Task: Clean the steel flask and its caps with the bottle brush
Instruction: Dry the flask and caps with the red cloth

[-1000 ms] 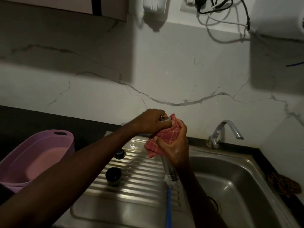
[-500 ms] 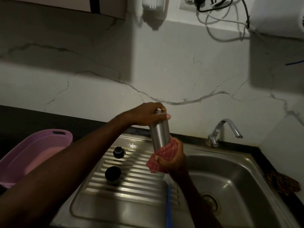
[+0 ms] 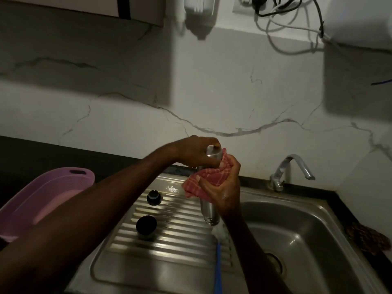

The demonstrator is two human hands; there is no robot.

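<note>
The kitchen was dim, with a white marbled wall (image 3: 212,98) rising behind a steel sink (image 3: 307,236) set into a dark counter (image 3: 42,153). Above the sink's ribbed draining board (image 3: 174,236) the steel flask (image 3: 209,211) was held upright in the air, just left of the basin. The left hand (image 3: 197,152) gripped the flask's top end from above, fingers curled round it. The right hand (image 3: 222,187) was closed round the flask's middle through a red checked cloth (image 3: 206,181), which hid that part of the steel; only the top and the lower end showed. On the draining board, left of the flask and apart from it, stood two dark caps: a small cap (image 3: 154,197) nearer the wall and a larger cap (image 3: 146,227) nearer the camera. A blue handle (image 3: 217,270) lay along the board's edge beside the basin, below the flask; its working end could not be made out. The left forearm crossed in front of the counter and part of a pink tub (image 3: 51,196) that sat left of the sink. A tap (image 3: 290,168) stood at the back rim of the sink, right of the flask, and a brown scrubbing pad (image 3: 364,238) lay on the counter at the sink's far right. Cables (image 3: 286,20) hung on the wall high above the sink.
</note>
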